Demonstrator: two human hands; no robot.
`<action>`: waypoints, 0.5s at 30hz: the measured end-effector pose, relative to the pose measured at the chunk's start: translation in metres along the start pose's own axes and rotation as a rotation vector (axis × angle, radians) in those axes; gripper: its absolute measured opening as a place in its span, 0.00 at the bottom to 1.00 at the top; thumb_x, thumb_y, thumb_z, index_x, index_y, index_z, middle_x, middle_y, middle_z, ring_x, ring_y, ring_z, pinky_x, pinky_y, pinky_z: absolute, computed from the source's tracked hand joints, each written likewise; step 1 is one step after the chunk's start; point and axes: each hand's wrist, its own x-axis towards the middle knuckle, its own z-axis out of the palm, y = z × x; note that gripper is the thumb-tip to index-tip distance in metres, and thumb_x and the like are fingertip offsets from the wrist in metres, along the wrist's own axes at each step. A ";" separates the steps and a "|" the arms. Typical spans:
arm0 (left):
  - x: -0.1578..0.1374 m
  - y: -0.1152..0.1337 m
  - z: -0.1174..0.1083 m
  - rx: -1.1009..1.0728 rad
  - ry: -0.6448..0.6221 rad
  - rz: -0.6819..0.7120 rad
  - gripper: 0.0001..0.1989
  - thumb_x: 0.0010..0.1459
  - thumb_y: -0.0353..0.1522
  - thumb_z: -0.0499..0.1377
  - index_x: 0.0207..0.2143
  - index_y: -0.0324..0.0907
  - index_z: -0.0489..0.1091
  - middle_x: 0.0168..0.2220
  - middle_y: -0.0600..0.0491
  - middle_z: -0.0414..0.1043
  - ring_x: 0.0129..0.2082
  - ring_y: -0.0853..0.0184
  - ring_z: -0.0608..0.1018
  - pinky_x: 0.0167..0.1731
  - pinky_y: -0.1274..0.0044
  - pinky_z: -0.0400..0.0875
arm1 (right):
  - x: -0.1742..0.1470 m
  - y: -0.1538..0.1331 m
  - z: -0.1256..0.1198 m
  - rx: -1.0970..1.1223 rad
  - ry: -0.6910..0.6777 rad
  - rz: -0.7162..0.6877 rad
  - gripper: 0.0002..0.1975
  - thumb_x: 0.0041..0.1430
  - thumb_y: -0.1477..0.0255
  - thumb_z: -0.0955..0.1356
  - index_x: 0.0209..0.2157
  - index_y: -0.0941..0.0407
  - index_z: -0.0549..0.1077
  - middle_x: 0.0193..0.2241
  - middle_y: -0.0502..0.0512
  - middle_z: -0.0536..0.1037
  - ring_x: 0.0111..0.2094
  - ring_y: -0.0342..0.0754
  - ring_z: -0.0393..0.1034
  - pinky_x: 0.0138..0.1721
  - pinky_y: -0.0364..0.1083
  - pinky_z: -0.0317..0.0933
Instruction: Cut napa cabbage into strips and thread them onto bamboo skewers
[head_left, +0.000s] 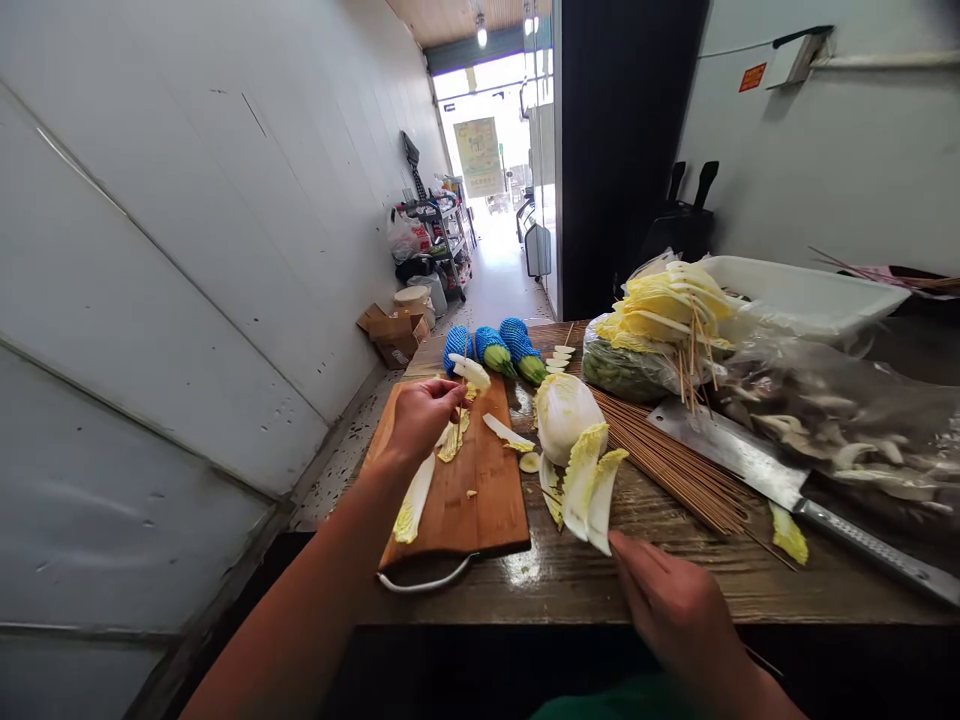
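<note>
My left hand [426,408] is closed in a pinch over the wooden cutting board [487,490], with a pale strip of napa cabbage leaf [472,374] at its fingertips. My right hand [671,595] is closed low at the table's front edge. From it a thin bamboo skewer seems to run through two yellow-edged cabbage leaves [589,490]; my fingers hide part of it. Behind these leaves sits a white napa cabbage head [566,412]. Loose leaf strips, such as this long one [415,500], lie on the board.
Right of the cabbage lie a bundle of bamboo skewers [667,455] and a cleaver [727,455]. Skewered leaves [667,310] are piled behind, beside bagged mushrooms [847,425] and a white tray [810,295]. Green squashes in blue netting [489,345] stand at the far end.
</note>
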 end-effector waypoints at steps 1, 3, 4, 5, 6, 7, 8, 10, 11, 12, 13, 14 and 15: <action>-0.008 0.007 -0.007 -0.062 -0.018 0.022 0.17 0.44 0.42 0.59 0.28 0.36 0.72 0.23 0.50 0.73 0.17 0.74 0.67 0.19 0.80 0.60 | 0.002 0.000 -0.002 0.002 0.001 0.012 0.13 0.60 0.78 0.57 0.38 0.59 0.72 0.27 0.57 0.77 0.24 0.44 0.72 0.26 0.40 0.65; -0.028 0.020 -0.019 -0.086 -0.012 0.063 0.17 0.44 0.42 0.60 0.30 0.37 0.73 0.24 0.51 0.73 0.18 0.73 0.68 0.19 0.80 0.61 | 0.008 -0.001 -0.006 0.017 0.002 0.025 0.13 0.60 0.77 0.58 0.40 0.58 0.72 0.27 0.57 0.77 0.26 0.44 0.72 0.27 0.41 0.65; -0.039 0.025 -0.025 -0.054 0.013 0.086 0.17 0.44 0.42 0.60 0.30 0.37 0.73 0.24 0.51 0.73 0.20 0.72 0.69 0.20 0.80 0.62 | 0.011 -0.001 -0.007 0.026 0.000 0.021 0.13 0.60 0.77 0.59 0.40 0.57 0.72 0.27 0.57 0.77 0.26 0.44 0.72 0.28 0.41 0.65; -0.049 0.028 -0.029 0.000 0.047 0.110 0.16 0.45 0.42 0.60 0.30 0.38 0.73 0.24 0.52 0.74 0.21 0.71 0.70 0.21 0.80 0.62 | 0.014 -0.001 -0.008 0.032 -0.001 0.012 0.13 0.60 0.77 0.59 0.41 0.58 0.72 0.28 0.57 0.77 0.27 0.44 0.72 0.29 0.41 0.64; -0.060 0.030 -0.032 0.071 0.077 0.134 0.15 0.45 0.42 0.60 0.30 0.39 0.73 0.25 0.53 0.74 0.22 0.70 0.72 0.23 0.80 0.63 | 0.016 -0.002 -0.009 0.034 -0.005 0.001 0.13 0.60 0.76 0.59 0.41 0.58 0.71 0.28 0.57 0.77 0.27 0.44 0.71 0.29 0.41 0.64; -0.071 0.030 -0.034 0.157 0.102 0.160 0.14 0.46 0.42 0.60 0.30 0.40 0.73 0.25 0.53 0.75 0.23 0.69 0.73 0.24 0.79 0.64 | 0.018 -0.002 -0.009 0.033 -0.011 -0.008 0.13 0.60 0.76 0.59 0.42 0.58 0.71 0.28 0.57 0.77 0.27 0.44 0.71 0.29 0.41 0.63; -0.082 0.028 -0.036 0.252 0.129 0.188 0.13 0.47 0.42 0.59 0.30 0.42 0.74 0.26 0.53 0.75 0.24 0.68 0.73 0.25 0.78 0.65 | 0.020 -0.002 -0.009 0.030 -0.025 -0.012 0.13 0.60 0.77 0.58 0.41 0.59 0.71 0.28 0.56 0.76 0.26 0.44 0.71 0.29 0.41 0.63; -0.101 0.020 -0.038 0.432 0.185 0.264 0.12 0.49 0.41 0.57 0.30 0.44 0.74 0.29 0.53 0.76 0.27 0.65 0.75 0.29 0.76 0.67 | 0.021 -0.001 -0.007 0.012 -0.054 -0.007 0.13 0.60 0.77 0.58 0.40 0.59 0.71 0.27 0.56 0.76 0.26 0.44 0.70 0.29 0.41 0.61; -0.109 0.014 -0.039 0.501 0.214 0.307 0.11 0.50 0.40 0.57 0.31 0.44 0.74 0.31 0.52 0.76 0.29 0.64 0.76 0.32 0.75 0.67 | 0.021 0.000 -0.006 -0.007 -0.063 0.001 0.13 0.60 0.77 0.58 0.40 0.59 0.71 0.27 0.56 0.76 0.25 0.44 0.70 0.28 0.40 0.60; -0.115 0.008 -0.041 0.549 0.242 0.346 0.11 0.51 0.39 0.56 0.32 0.45 0.74 0.33 0.51 0.76 0.31 0.63 0.76 0.35 0.74 0.68 | 0.021 0.002 -0.004 -0.034 -0.066 0.008 0.13 0.60 0.76 0.58 0.39 0.59 0.71 0.27 0.56 0.76 0.25 0.44 0.69 0.27 0.40 0.59; -0.121 0.002 -0.044 0.577 0.270 0.374 0.10 0.52 0.38 0.55 0.33 0.45 0.74 0.35 0.51 0.76 0.33 0.62 0.76 0.37 0.74 0.68 | 0.021 0.005 -0.003 -0.063 -0.067 0.013 0.13 0.60 0.76 0.58 0.39 0.59 0.72 0.27 0.56 0.76 0.25 0.43 0.69 0.27 0.40 0.58; -0.125 -0.004 -0.047 0.591 0.293 0.392 0.10 0.53 0.37 0.55 0.34 0.46 0.73 0.36 0.51 0.76 0.34 0.61 0.77 0.38 0.73 0.68 | 0.022 0.008 -0.001 -0.092 -0.068 0.014 0.13 0.60 0.75 0.57 0.39 0.59 0.72 0.26 0.56 0.76 0.24 0.43 0.68 0.26 0.40 0.57; -0.127 -0.009 -0.051 0.595 0.316 0.403 0.10 0.53 0.37 0.55 0.35 0.47 0.73 0.37 0.52 0.76 0.35 0.61 0.77 0.39 0.73 0.68 | 0.023 0.011 0.000 -0.119 -0.074 0.015 0.13 0.60 0.75 0.57 0.39 0.59 0.72 0.26 0.56 0.76 0.24 0.43 0.68 0.25 0.40 0.56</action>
